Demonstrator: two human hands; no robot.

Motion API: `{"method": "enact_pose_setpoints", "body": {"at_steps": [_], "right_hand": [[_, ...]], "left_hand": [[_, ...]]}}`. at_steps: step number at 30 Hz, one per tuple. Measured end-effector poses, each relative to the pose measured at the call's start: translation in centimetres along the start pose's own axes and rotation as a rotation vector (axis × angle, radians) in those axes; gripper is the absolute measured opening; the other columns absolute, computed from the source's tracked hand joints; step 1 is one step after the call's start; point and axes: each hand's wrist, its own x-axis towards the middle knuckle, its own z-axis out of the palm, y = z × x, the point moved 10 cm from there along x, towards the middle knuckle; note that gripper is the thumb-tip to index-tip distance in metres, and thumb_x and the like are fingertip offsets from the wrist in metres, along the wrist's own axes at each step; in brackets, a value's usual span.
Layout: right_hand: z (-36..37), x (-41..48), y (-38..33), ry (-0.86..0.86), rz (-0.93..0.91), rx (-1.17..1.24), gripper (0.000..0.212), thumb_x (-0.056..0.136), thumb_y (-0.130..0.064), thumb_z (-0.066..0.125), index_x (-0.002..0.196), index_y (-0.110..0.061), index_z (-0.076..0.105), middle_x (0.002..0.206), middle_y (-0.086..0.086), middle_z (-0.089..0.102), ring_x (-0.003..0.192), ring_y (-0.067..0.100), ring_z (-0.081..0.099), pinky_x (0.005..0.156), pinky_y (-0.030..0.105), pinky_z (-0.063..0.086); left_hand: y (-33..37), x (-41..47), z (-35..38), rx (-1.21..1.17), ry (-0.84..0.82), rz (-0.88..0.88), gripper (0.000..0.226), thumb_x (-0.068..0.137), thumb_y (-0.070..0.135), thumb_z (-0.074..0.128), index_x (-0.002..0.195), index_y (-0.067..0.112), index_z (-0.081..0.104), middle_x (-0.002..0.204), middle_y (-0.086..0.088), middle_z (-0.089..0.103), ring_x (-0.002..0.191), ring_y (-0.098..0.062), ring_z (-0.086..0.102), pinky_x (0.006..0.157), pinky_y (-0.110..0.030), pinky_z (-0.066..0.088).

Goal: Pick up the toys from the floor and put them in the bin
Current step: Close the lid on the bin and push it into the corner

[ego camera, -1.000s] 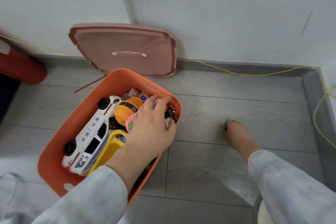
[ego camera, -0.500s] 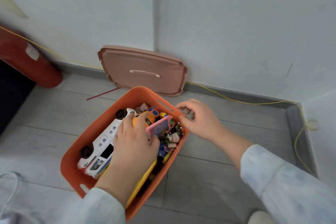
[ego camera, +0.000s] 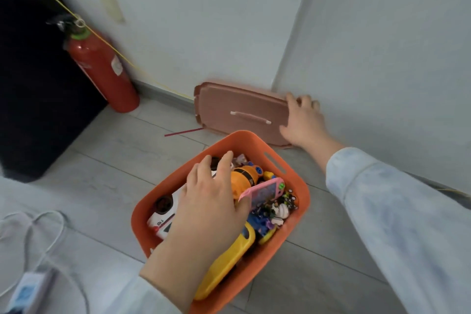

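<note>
The orange bin (ego camera: 293,232) stands on the grey floor, full of toys: a white toy car (ego camera: 163,219), an orange round toy (ego camera: 243,180), a pink toy phone (ego camera: 265,191), a yellow toy (ego camera: 229,260) and several small figures (ego camera: 275,211). My left hand (ego camera: 211,201) lies flat on top of the toys with its fingers straight, covering much of the car. The pink bin lid (ego camera: 237,112) leans against the wall behind the bin. My right hand (ego camera: 303,122) grips the lid's right end, fingers over its top corner and thumb on its face.
A red fire extinguisher (ego camera: 102,69) stands by the wall at the left, next to a dark cabinet (ego camera: 33,84). A thin red stick (ego camera: 182,132) lies on the floor near the lid. White cables and a small device (ego camera: 28,288) lie at the lower left.
My right hand has left the bin's far rim and reached back to the lid, taking hold of its right end. My left hand stays on the toys. The view has tilted up.
</note>
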Motion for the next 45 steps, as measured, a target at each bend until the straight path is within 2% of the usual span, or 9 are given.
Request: {"method": "enact_pose_setpoints", "body": {"at_steps": [7,19,23,27,30,33,35,41,45], "right_hand": [[2.5,-2.0,0.2,-0.105,-0.057,0.059,0.02,0.088,-0.027,0.061,0.107,-0.021,0.059,0.111,0.011,0.051,0.11,0.038,0.05,0.085,0.05,0.051],[-5.4,-9.8,-3.2,0.318,-0.443,0.161,0.027,0.072,-0.003,0.071,0.077,-0.014,0.047,0.083,0.007,0.051,0.08,0.027,0.047,0.066,0.038,0.04],[-4.8,-13.2,-2.9,0.315,-0.561,0.267,0.019,0.075,-0.01,0.062,0.072,-0.014,0.044,0.078,0.001,0.046,0.077,0.022,0.043,0.068,0.035,0.038],[-4.4,-17.3,-3.3,0.364,-0.811,0.269,0.02,0.067,0.0,0.067,0.07,-0.01,0.05,0.076,0.007,0.05,0.077,0.029,0.048,0.102,0.038,0.04],[-2.6,-19.5,-2.9,0.287,-0.976,0.22,0.033,0.073,-0.023,0.08,0.07,-0.013,0.049,0.076,0.004,0.045,0.073,0.026,0.043,0.106,0.043,0.04],[0.5,-19.6,-0.8,0.117,-0.988,0.098,0.058,0.071,-0.069,0.074,0.074,-0.016,0.05,0.084,-0.001,0.046,0.081,0.019,0.041,0.097,0.024,0.031],[1.5,-19.0,0.4,0.033,-0.927,0.052,0.064,0.069,-0.082,0.064,0.08,-0.02,0.053,0.09,-0.004,0.047,0.09,0.015,0.039,0.093,0.028,0.033],[0.0,-16.2,-0.9,0.086,-0.715,0.108,0.064,0.092,-0.076,0.033,0.105,-0.02,0.062,0.113,0.005,0.055,0.109,0.027,0.05,0.1,0.059,0.04],[3.0,-13.8,-3.6,-0.189,-0.49,0.012,0.092,0.077,-0.087,0.018,0.153,-0.036,0.025,0.164,0.003,0.008,0.152,0.028,0.006,0.117,0.065,0.012]], "left_hand": [[-0.2,-0.1,-1.1,0.015,0.034,0.001,0.084,0.09,0.056,0.053,0.155,0.031,0.007,0.157,-0.003,0.025,0.144,-0.027,0.025,0.112,-0.047,0.037],[-3.1,-1.1,-6.5,-0.118,0.263,-0.11,0.064,0.092,0.056,0.042,0.15,0.03,0.028,0.151,0.0,0.035,0.14,-0.025,0.031,0.114,-0.051,0.031],[-2.9,-2.0,-5.6,0.002,0.117,-0.141,0.063,0.095,0.055,0.041,0.15,0.031,0.023,0.152,-0.003,0.033,0.139,-0.029,0.032,0.113,-0.05,0.032],[-3.1,-4.0,-1.6,0.1,-0.245,-0.189,0.061,0.097,0.053,0.04,0.151,0.031,0.023,0.146,-0.004,0.039,0.127,-0.028,0.046,0.1,-0.039,0.039],[-3.4,-5.2,0.9,0.165,-0.436,-0.221,0.065,0.093,0.056,0.043,0.15,0.03,0.026,0.142,-0.005,0.042,0.125,-0.03,0.049,0.103,-0.044,0.042],[-2.6,-5.3,1.5,0.221,-0.436,-0.209,0.064,0.092,0.053,0.044,0.149,0.028,0.03,0.14,-0.007,0.043,0.124,-0.032,0.05,0.1,-0.042,0.041],[-2.2,-5.1,1.8,0.234,-0.414,-0.203,0.063,0.093,0.052,0.044,0.149,0.027,0.029,0.141,-0.009,0.043,0.125,-0.034,0.05,0.099,-0.042,0.039],[-4.6,-4.8,3.3,0.279,-0.31,-0.286,0.073,0.087,0.062,0.045,0.148,0.027,0.026,0.141,-0.013,0.036,0.131,-0.041,0.036,0.105,-0.052,0.037],[-5.3,-5.0,4.7,0.277,-0.244,-0.282,0.104,0.07,0.091,0.037,0.153,0.04,0.003,0.163,-0.009,-0.004,0.149,-0.041,-0.002,0.109,-0.071,0.014]]}}
